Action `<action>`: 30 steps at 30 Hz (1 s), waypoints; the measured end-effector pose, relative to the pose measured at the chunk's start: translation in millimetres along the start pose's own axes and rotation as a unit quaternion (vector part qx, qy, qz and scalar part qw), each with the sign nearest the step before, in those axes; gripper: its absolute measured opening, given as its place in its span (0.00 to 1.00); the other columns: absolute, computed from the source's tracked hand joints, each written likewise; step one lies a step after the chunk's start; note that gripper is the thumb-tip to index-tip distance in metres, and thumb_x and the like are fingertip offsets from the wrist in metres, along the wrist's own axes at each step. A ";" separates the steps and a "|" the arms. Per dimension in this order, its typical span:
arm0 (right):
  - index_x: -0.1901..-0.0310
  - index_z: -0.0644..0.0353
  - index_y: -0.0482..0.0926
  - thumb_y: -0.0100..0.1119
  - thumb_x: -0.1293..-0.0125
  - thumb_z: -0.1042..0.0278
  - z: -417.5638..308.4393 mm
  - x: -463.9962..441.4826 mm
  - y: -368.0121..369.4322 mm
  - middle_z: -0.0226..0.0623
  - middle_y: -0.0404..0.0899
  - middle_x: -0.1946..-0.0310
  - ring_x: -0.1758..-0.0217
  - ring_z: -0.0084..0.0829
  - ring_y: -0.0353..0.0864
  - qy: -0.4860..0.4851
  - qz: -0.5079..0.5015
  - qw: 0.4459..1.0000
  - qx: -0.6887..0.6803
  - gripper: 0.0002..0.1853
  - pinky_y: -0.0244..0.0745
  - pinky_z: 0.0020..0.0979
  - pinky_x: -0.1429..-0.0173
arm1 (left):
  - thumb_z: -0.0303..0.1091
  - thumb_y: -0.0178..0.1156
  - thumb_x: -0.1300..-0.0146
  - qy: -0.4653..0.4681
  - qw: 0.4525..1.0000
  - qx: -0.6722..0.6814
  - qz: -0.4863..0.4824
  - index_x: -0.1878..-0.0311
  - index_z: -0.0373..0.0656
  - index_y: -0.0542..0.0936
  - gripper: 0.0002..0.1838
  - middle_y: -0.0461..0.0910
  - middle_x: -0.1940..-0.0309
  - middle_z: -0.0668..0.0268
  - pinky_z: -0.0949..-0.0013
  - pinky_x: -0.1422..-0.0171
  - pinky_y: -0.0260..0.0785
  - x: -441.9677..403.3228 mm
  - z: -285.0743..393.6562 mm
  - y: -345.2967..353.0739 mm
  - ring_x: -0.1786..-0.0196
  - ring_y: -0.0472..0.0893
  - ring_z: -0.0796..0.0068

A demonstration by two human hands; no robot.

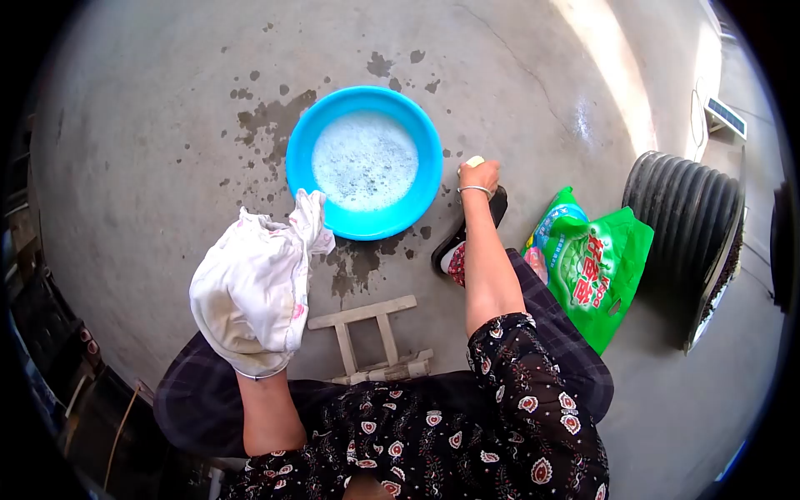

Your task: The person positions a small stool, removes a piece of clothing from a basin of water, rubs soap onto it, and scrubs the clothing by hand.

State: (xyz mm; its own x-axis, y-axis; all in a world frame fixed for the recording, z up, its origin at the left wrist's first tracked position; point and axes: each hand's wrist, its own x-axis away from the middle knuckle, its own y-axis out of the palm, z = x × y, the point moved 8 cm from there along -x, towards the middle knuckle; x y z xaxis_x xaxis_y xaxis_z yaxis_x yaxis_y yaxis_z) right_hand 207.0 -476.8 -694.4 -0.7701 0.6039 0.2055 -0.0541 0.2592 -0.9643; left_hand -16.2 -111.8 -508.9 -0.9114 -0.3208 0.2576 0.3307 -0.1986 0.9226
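A white garment (254, 283) with pink prints and yellowish stains covers my left hand (263, 379), leaving just the wrist with a thin bangle visible. The hand holds the cloth up above my left knee; its fingers are hidden inside. One bunched end of the garment reaches the near rim of a blue basin (300, 167). Foamy water (365, 162) fills the basin. To its right, my right hand (481, 177) is closed around a pale yellow bar of soap (474, 162), above my right shoe (450, 252).
A low wooden stool frame (367, 321) lies between my knees and the basin. Green plastic detergent bags (604, 267) stand by my right knee. Beyond them are a ribbed black container (679, 204) and a small solar panel (726, 116). Wet splashes mark the concrete floor (183, 108).
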 end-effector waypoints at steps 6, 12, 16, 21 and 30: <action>0.63 0.62 0.73 0.68 0.52 0.63 -1.2 -16.5 24.4 0.44 0.79 0.68 0.64 0.43 0.79 -0.136 -0.033 0.984 -0.113 0.18 0.75 0.39 0.58 | 0.45 0.57 0.41 -0.035 0.999 0.011 0.006 0.37 0.40 0.62 0.33 0.65 0.38 0.57 0.51 0.32 0.55 -1.5 -16.5 5.2 0.35 0.64 0.56; 0.49 0.60 0.69 0.60 0.41 0.69 -92.4 76.1 -108.2 0.33 0.76 0.67 0.68 0.23 0.76 -0.180 -0.301 0.703 -0.619 0.19 0.72 0.21 0.67 | 0.42 0.54 0.37 -0.095 0.994 0.053 0.018 0.34 0.39 0.57 0.32 0.58 0.34 0.54 0.43 0.30 0.48 -16.0 -35.3 58.1 0.34 0.60 0.54; 0.44 0.61 0.68 0.58 0.40 0.70 -151.8 200.1 -228.7 0.32 0.74 0.66 0.69 0.20 0.71 -0.317 -0.412 0.554 -0.650 0.22 0.68 0.21 0.66 | 0.44 0.53 0.37 -0.102 0.988 0.100 -0.064 0.34 0.39 0.55 0.33 0.59 0.35 0.55 0.35 0.33 0.48 -13.7 -39.1 91.7 0.33 0.60 0.54; 0.57 0.56 0.75 0.60 0.49 0.70 -165.5 348.8 -284.3 0.36 0.72 0.64 0.60 0.38 0.71 -0.698 -0.079 0.648 -0.293 0.15 0.65 0.36 0.53 | 0.51 0.47 0.35 -0.090 0.994 0.045 -0.048 0.35 0.40 0.58 0.32 0.62 0.37 0.56 0.51 0.30 0.53 4.9 -33.1 90.9 0.35 0.62 0.58; 0.51 0.60 0.72 0.52 0.41 0.63 -143.4 394.6 -286.9 0.38 0.68 0.42 0.34 0.39 0.61 -0.739 0.013 0.638 -0.214 0.17 0.45 0.43 0.30 | 0.59 0.41 0.35 -0.137 0.970 0.148 -0.139 0.33 0.42 0.55 0.36 0.59 0.34 0.62 0.60 0.28 0.47 46.6 -28.0 140.3 0.32 0.57 0.67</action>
State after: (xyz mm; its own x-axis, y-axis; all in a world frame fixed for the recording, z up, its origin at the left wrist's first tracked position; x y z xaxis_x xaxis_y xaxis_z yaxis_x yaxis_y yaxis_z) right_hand 9.7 -204.7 -312.7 -0.5422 -0.6778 -0.4965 -0.0947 0.6365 -0.7654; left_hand -5.5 -180.5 -375.5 -0.9995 -0.0276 0.0161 0.0148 0.0455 0.9989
